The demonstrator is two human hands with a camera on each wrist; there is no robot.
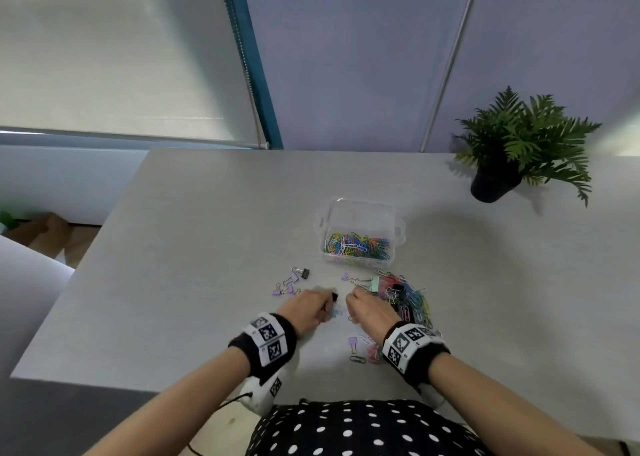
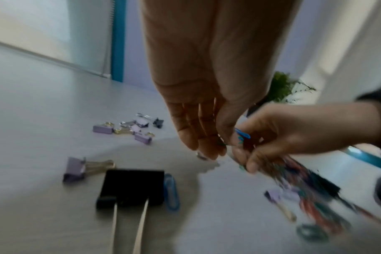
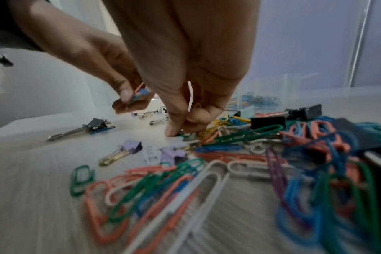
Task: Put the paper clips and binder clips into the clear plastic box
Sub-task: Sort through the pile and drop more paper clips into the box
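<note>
Item: my left hand [image 1: 309,306] pinches a few coloured wire paper clips [image 3: 139,93]; my right hand [image 1: 370,307] pinches clips at the loose multicoloured clip heap [image 1: 410,300]. The clear plastic box [image 1: 362,234], part-filled with clips, stands on the pale grey counter [image 1: 207,248] just beyond the heap; small lilac binder clips [image 1: 287,284] lie left.

A pale grey desk [image 1: 214,220] with a faint wood grain fills the near scene. Behind it on the far left hangs a white roller blind [image 1: 114,54], lit softly, with a bead chain beside a teal frame strip [image 1: 258,75]. A lilac wall [image 1: 363,57] spans the far right. A potted fern [image 1: 519,144] stands far right; on the left, what may be brown flooring [image 1: 52,234]
</note>
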